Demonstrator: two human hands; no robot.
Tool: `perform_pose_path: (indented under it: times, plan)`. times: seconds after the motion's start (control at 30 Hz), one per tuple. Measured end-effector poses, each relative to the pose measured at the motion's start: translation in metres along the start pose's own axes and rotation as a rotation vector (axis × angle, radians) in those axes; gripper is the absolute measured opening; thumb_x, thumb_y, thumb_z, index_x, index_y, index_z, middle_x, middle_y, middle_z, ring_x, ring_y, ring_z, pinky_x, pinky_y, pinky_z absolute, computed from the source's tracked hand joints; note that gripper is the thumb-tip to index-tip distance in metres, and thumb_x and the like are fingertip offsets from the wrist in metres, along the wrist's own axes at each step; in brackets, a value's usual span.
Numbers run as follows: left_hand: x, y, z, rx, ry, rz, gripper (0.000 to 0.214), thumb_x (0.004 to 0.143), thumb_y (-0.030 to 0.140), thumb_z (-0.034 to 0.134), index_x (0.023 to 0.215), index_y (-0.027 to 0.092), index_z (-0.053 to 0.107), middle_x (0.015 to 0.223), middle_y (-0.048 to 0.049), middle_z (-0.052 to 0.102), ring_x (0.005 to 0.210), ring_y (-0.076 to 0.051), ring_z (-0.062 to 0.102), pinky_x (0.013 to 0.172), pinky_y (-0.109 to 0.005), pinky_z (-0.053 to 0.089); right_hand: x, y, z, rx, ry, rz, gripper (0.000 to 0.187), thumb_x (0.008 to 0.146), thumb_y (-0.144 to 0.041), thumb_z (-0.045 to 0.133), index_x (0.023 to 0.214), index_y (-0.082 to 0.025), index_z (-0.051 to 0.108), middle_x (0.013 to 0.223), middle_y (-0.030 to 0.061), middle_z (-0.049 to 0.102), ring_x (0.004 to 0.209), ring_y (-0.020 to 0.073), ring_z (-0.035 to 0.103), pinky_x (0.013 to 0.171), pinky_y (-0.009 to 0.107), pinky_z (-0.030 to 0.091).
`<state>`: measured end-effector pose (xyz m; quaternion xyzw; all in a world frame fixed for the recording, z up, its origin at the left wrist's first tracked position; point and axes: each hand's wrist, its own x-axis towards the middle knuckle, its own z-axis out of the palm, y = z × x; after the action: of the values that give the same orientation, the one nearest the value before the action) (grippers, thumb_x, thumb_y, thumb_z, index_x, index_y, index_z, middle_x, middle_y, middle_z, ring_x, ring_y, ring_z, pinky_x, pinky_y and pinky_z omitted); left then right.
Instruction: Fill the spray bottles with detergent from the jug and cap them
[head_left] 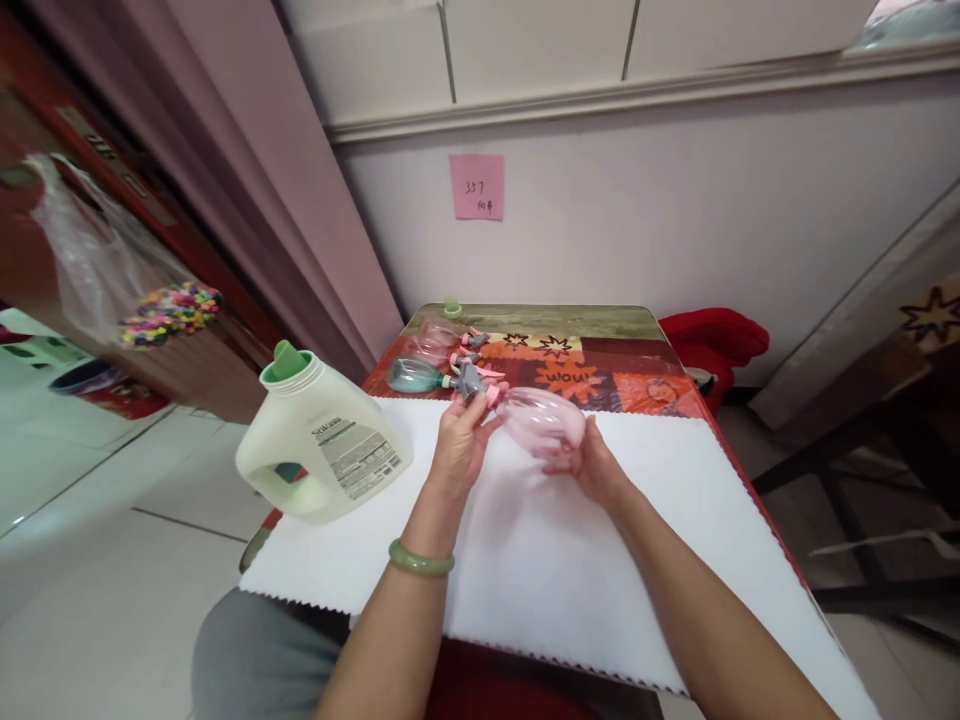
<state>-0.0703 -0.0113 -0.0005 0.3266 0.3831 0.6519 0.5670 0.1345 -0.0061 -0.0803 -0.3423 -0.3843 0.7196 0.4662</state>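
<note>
A clear pink spray bottle (541, 415) is held on its side above the white cloth (555, 590), its grey and pink trigger head pointing left. My left hand (463, 440) is closed around the head and collar. Around the bottle's base curl the fingers of my right hand (596, 460). Beyond my left hand, a green spray bottle (411, 375) and a pink spray bottle (433, 338) lie on the table. To the left stands a large pale green jug (319, 440) with an open neck and a green spout inside.
A small green cap (452, 308) sits at the table's far edge (555, 320). The wall behind carries a pink note (477, 187). At the left hangs a plastic bag (127, 260) of colourful pieces. A red item (712, 338) is beyond the table's right side.
</note>
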Motion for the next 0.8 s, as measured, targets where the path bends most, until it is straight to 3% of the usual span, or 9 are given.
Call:
perform_pose_path:
  times: [0.1,0.17,0.37,0.57,0.8]
  plan:
    - [-0.006,-0.014,-0.002,-0.097,-0.020,-0.110,0.039,0.079,0.039,0.080,0.111,0.019,0.073,0.124,-0.0145,0.074,0.119,-0.027,0.066,0.090,-0.037,0.053,-0.007,0.001,0.004,0.122,-0.227,0.197,0.106,0.073,-0.101,0.026,0.134,-0.022,0.059,0.127,0.0195,0.072,0.088,0.0303,0.078,0.051,0.033,0.059]
    - [-0.008,-0.019,-0.004,-0.098,-0.034,-0.118,0.039,0.081,0.039,0.079,0.114,0.020,0.073,0.126,-0.0137,0.073,0.122,-0.027,0.065,0.090,-0.035,0.053,-0.010,0.002,0.004,0.156,-0.267,0.246,0.103,0.076,-0.099,0.028,0.136,-0.022,0.058,0.126,0.0197,0.073,0.086,0.0291,0.078,0.047,0.029,0.056]
    - [-0.008,-0.022,-0.002,-0.092,-0.060,-0.110,0.040,0.086,0.050,0.074,0.113,0.020,0.074,0.120,-0.0125,0.075,0.120,-0.026,0.067,0.095,-0.036,0.052,-0.011,0.001,0.002,0.187,-0.275,0.278,0.090,0.077,-0.090,0.053,0.133,-0.020,0.060,0.117,0.0195,0.076,0.088,0.0278,0.078,0.045,0.024,0.050]
    - [-0.009,-0.024,0.003,-0.133,0.002,-0.025,0.037,0.077,0.047,0.084,0.098,0.018,0.073,0.100,-0.0080,0.076,0.109,-0.025,0.073,0.097,-0.037,0.052,-0.013,0.000,0.006,0.112,-0.251,0.231,0.088,0.074,-0.085,0.059,0.133,-0.020,0.062,0.120,0.0204,0.075,0.083,0.0288,0.076,0.044,0.025,0.046]
    - [-0.013,-0.020,0.013,-0.144,0.028,0.052,0.028,0.079,0.040,0.082,0.095,0.018,0.075,0.096,-0.0063,0.076,0.101,-0.022,0.073,0.103,-0.039,0.049,-0.017,0.000,0.016,0.045,-0.187,0.075,0.086,0.071,-0.080,0.062,0.136,-0.023,0.062,0.121,0.0166,0.073,0.080,0.0290,0.075,0.041,0.026,0.046]
